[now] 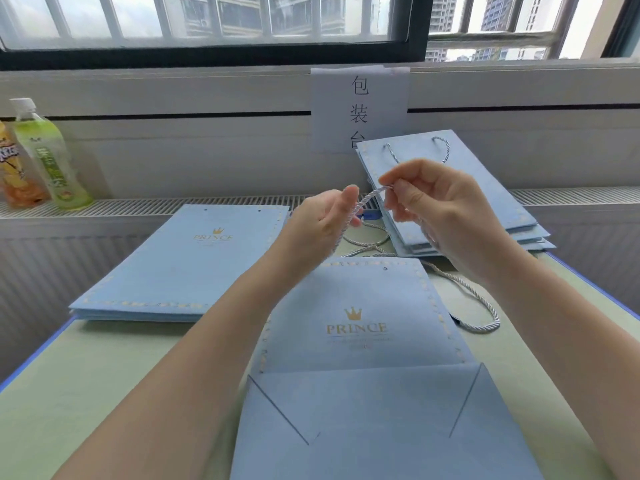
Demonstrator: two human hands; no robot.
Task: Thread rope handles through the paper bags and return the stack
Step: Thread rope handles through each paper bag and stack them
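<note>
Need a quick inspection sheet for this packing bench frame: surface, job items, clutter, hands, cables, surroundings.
Surface: pale green table with a blue edge.
Job's things: flat blue bag in front, punched hole visible, no handle through it; stack without handles at left; stack with handles at right, top bag has a rope handle; loose ropes lying on the table.
Clutter: green bottle and orange bottle on the ledge at left.
Grippers: left hand and right hand both pinch a rope piece above the front bag.
Cables: nothing seen.
Surroundings: barred window, paper sign on the wall.
</note>
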